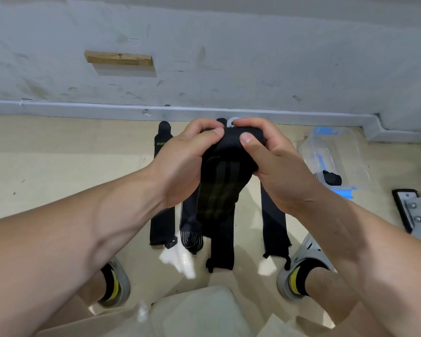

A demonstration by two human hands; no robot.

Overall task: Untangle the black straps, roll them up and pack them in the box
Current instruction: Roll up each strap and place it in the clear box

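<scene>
Presently, on the beige floor [58,166], several flat woven black straps [162,215] lie parallel, long axes running away from the person. The clear plastic box [336,152] with blue latches sits to their right, nearer the right hand [277,164], with one rolled strap [332,178] inside. Both grips, the left hand [180,164] included, pinch the roll forming atop the held strap [216,190] — its ribbed tail hangs downward.
</scene>
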